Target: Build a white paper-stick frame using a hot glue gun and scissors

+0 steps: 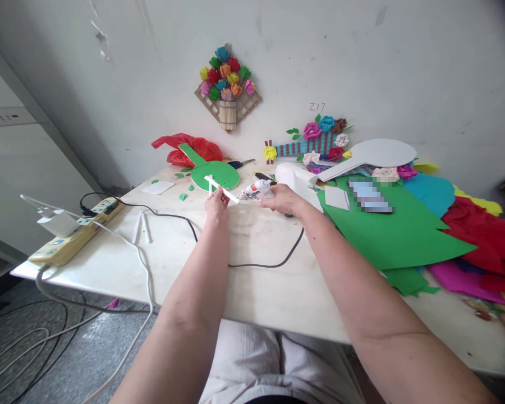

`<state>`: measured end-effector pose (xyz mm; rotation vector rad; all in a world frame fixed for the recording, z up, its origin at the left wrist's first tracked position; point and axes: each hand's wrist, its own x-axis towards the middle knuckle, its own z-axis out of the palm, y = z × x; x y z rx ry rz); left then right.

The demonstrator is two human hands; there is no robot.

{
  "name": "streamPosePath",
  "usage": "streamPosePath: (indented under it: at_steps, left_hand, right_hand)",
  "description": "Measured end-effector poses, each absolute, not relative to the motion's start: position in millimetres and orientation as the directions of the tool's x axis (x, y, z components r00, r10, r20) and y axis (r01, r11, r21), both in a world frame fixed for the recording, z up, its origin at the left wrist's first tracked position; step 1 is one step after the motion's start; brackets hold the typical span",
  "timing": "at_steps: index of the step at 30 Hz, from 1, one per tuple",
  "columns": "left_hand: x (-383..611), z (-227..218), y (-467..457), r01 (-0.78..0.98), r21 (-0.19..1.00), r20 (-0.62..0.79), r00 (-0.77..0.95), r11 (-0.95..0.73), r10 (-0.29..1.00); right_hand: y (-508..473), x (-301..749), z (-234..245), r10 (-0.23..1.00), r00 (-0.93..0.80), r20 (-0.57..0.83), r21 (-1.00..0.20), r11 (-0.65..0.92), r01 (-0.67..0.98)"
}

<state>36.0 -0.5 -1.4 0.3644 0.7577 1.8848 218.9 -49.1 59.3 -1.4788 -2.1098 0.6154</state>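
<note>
Slim white strips (215,184) look matt, papery; the green paddle-shaped piece (216,171), smooth card; the crumpled red sheet (209,148), glossy plastic.

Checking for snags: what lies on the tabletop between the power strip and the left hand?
In the head view, two white strips and a black cord lie between the power strip and the left hand; a white cable curves past the strips.

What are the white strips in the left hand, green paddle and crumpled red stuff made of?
White strips: maybe stiff paper or card, matte, holding straight. Green paddle: perhaps card or foam sheet, flat and dull. Red stuff: probably thin plastic, shiny and wrinkled.
</note>
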Motion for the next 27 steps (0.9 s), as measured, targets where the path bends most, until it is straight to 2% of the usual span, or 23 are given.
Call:
streamPosePath:
  at_steps: [8, 13, 17, 21, 25, 27]
  left_hand:
    - [35, -3, 3, -0.706, 0.647, -0.098, -0.453, -0.289, 0.886]
    - [34, -4, 3, -0.726, 0.629, -0.073, -0.412, -0.279, 0.908]
    - [34, -5, 3, -0.729, 0.633, -0.045, -0.369, -0.26, 0.928]
    - [35, -6, 4, -0.721, 0.646, -0.025, -0.349, -0.251, 0.937]
    - [34, -7, 5, -0.702, 0.669, 0.009, -0.322, -0.245, 0.947]
    - [34, -8, 5, -0.687, 0.69, 0.033, -0.283, -0.227, 0.958]
  right_hand:
    - [-46, 222, 59, 0.904, -0.364, 0.222, -0.553, 0.425, 0.717]
    - [-50, 228, 64, 0.913, -0.35, 0.21, -0.644, 0.398, 0.653]
    - [-47, 230, 62, 0.929, -0.3, 0.217, -0.667, 0.365, 0.649]
    - [-48, 229, 60, 0.933, -0.321, 0.161, -0.686, 0.34, 0.643]
    - [-56, 228, 67, 0.936, -0.344, 0.076, -0.768, 0.275, 0.579]
    - [-59, 229, 71, 0.937, -0.338, 0.092, -0.806, 0.269, 0.527]
